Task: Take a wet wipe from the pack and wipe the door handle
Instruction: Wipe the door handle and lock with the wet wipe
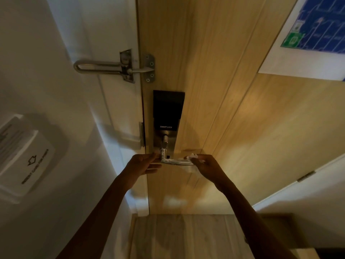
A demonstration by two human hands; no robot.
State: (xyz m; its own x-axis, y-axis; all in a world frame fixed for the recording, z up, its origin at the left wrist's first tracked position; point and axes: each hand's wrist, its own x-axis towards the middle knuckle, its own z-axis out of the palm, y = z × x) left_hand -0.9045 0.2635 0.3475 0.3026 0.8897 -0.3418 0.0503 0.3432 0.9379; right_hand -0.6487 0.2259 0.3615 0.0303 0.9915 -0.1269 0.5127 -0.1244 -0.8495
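Note:
A silver lever door handle [175, 161] juts from a black smart lock plate [168, 111] on the wooden door [224, 109]. My right hand [207, 166] pinches a white wet wipe [192, 157] against the free right end of the lever. At the lever's left end, by the spindle, my left hand [144, 163] holds another bit of white wipe between thumb and fingers. How the wipe runs along the lever is hard to tell in the dim light. The wipe pack is out of view.
A metal swing-bar door guard [115, 67] bridges the frame and door above the lock. A white key-card holder [28, 156] is on the left wall. An evacuation plan sheet [313, 30] hangs at upper right. Wooden floor [186, 236] lies below.

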